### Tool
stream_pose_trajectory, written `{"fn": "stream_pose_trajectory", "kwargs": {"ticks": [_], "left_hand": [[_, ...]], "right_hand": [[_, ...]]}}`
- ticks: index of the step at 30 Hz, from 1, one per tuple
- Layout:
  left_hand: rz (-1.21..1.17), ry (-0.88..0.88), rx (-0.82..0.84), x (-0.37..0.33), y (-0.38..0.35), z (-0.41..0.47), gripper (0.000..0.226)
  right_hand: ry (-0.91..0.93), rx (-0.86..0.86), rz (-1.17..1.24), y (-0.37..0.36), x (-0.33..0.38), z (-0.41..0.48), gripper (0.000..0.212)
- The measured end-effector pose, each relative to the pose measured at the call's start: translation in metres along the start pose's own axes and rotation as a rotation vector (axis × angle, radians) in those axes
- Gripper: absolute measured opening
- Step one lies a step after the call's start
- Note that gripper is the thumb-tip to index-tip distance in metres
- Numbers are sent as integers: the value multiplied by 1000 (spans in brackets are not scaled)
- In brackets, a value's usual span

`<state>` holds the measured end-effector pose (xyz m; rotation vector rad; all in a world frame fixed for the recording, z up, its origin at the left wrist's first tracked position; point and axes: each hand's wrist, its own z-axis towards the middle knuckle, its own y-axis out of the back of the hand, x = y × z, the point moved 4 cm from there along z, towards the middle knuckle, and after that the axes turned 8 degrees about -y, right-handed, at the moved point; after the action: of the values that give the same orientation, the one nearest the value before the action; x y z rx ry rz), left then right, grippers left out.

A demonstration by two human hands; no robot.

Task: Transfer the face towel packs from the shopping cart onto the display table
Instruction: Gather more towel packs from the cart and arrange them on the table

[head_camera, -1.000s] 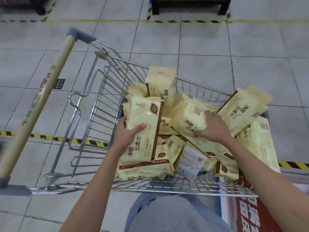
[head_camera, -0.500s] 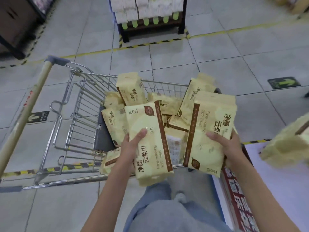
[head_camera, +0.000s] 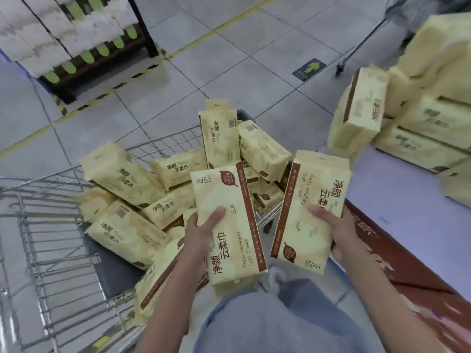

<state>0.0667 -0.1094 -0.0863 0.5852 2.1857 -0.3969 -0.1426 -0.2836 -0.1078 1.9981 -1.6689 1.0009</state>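
At six o'clock, nearest, the left hand (head_camera: 200, 233) held a pale yellow, brown-striped plastic face towel pack (head_camera: 229, 220) upright, thumb on its front and fingers grasping it from behind. At four o'clock the right hand (head_camera: 339, 229) gripped a second pack (head_camera: 311, 205) in the same way. A second earlier both hands had been down in the heap. Now both packs were lifted clear, and the view had swung toward the bench. From nine to twelve o'clock the silver wire shopping cart (head_camera: 46, 233) held many loose packs (head_camera: 127, 179). At two o'clock the pale-topped, red-skirted bench (head_camera: 407, 215) carried a blurred stack (head_camera: 433, 118) of like packs. The carry looked under way, with plenty left.
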Motion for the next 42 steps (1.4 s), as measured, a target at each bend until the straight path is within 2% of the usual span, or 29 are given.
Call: {"fn": "stream_pose_trajectory", "kwargs": {"ticks": [3,7,12,17,23,25,29,37,42], "left_hand": [[83,42,147,-4,-4,11,79],[181,135,320,1,-19,19,76],[389,122,515,10,-57,14,93],[528,135,711,29,-103,-12,79],[641,132,925,66,-142,-65,64],[673,142,981,83,-148,-87,67],[739,145,1059,123,-150,-136,82],[795,152,1135,199,-133,-226,77],[789,163,1126,231,-120,-255,80]], "right_hand": [[4,-103,108,8,-22,-21,50],[-12,-272,258,24,-58,-56,59],[-10,-464,447,49,-99,-109,65],[2,-615,579,74,-146,-158,76],[67,-791,807,94,-214,-222,54],[82,-825,879,98,-237,-241,50],[87,-879,976,109,-278,-279,61],[109,-940,1076,143,-347,-351,59],[133,-974,1122,174,-368,-378,60]]}}
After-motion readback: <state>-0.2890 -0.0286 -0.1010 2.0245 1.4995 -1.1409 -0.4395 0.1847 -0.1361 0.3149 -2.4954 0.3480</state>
